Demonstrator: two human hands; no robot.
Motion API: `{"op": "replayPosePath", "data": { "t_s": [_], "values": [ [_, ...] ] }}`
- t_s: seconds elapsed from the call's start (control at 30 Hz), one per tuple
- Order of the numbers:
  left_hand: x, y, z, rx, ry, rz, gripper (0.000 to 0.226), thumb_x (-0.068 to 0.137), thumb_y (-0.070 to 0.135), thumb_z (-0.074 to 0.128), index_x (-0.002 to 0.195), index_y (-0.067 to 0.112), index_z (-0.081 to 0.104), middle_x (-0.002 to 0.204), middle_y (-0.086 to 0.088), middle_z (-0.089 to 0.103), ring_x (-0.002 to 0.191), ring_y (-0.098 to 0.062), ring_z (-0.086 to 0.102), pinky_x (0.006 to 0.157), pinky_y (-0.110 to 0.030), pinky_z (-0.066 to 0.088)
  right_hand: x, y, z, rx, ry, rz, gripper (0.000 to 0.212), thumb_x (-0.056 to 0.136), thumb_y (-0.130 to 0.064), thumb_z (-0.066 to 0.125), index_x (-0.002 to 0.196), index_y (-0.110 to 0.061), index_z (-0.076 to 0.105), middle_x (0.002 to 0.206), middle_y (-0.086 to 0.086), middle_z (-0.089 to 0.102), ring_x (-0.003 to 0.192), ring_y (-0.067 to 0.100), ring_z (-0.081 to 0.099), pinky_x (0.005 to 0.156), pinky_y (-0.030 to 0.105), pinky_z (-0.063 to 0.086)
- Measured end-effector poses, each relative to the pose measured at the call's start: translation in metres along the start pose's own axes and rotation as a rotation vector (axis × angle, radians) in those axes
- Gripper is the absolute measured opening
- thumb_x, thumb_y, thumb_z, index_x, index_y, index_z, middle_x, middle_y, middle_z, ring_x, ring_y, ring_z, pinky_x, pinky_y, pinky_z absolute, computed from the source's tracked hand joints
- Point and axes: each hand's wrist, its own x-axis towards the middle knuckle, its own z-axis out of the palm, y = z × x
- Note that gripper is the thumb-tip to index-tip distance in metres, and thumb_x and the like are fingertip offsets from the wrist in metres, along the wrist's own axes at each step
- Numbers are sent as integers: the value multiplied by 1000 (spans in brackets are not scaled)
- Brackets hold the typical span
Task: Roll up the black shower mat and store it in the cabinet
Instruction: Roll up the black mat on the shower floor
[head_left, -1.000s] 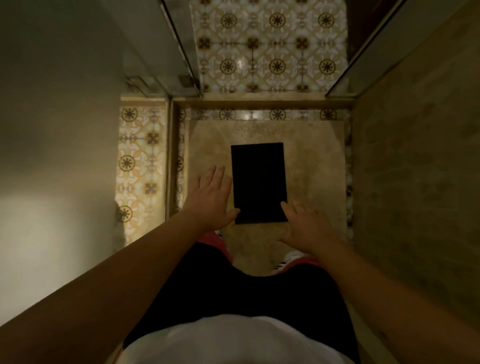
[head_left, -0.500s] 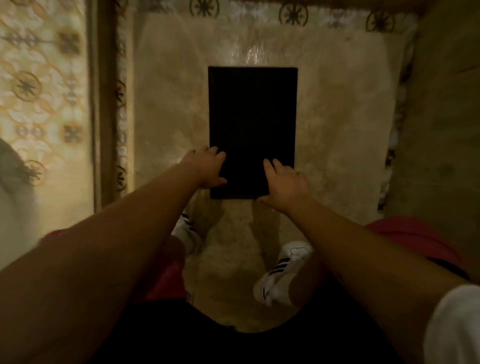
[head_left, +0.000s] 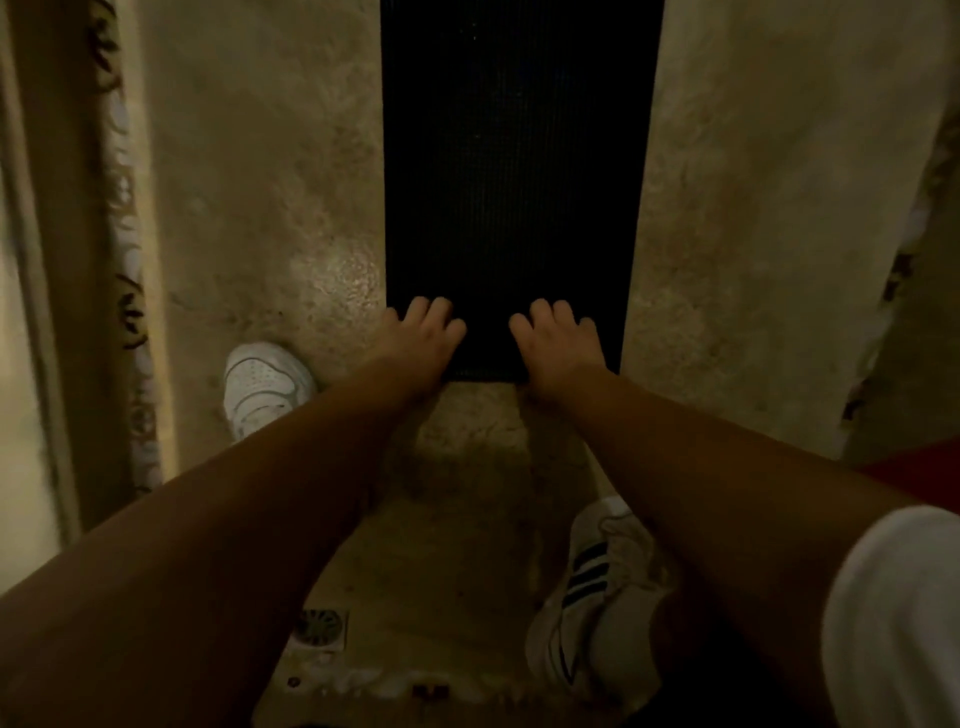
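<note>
Both hands have come lower onto the near edge of the black shower mat, which lies flat on the stone floor and now fills more of the view. Left hand and right hand press there with fingers curled, though I cannot tell if they grip the edge. If one side rolls ahead, the roll may become crooked and loose.
</note>
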Motion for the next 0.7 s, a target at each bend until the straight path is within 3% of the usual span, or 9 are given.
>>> {"op": "replayPosePath", "data": {
  "t_s": [0.17,0.3,0.37,0.47,0.7],
  "values": [
    [0,-31,-19,-223,-48,187,52,85,32,65,131,16,47,132,-12,39,118,-31,38,89,-47,45,7,23,-14,116,-41,-139,63,71,-35,75,124,-22,44,121,7,47,113,30,47,80,43,47],
    [6,-38,-24,-532,-1,133,50,86,18,64,133,13,48,129,-14,48,119,-32,45,97,-47,42,19,45,-25,260,23,-89,45,85,-38,69,121,-22,48,118,7,56,107,29,56,73,38,43],
    [5,-33,-25,-450,94,106,49,84,19,64,130,18,48,124,-11,49,113,-32,47,85,-45,47,22,45,-28,253,92,-43,38,86,-38,68,115,-21,51,115,7,57,105,29,55,73,38,41],
    [2,-27,-24,-244,173,112,41,82,17,60,122,23,53,113,-10,49,103,-32,47,70,-40,38,20,37,-25,186,163,-9,29,89,-34,64,112,-19,55,112,8,56,105,30,51,74,38,37],
    [-3,1,-18,-305,191,-18,25,85,5,52,109,7,59,104,-14,54,96,-32,52,71,-43,47,18,29,-6,248,211,8,19,96,-24,54,112,-14,56,105,12,58,98,33,56,68,37,37]
  ]
}}
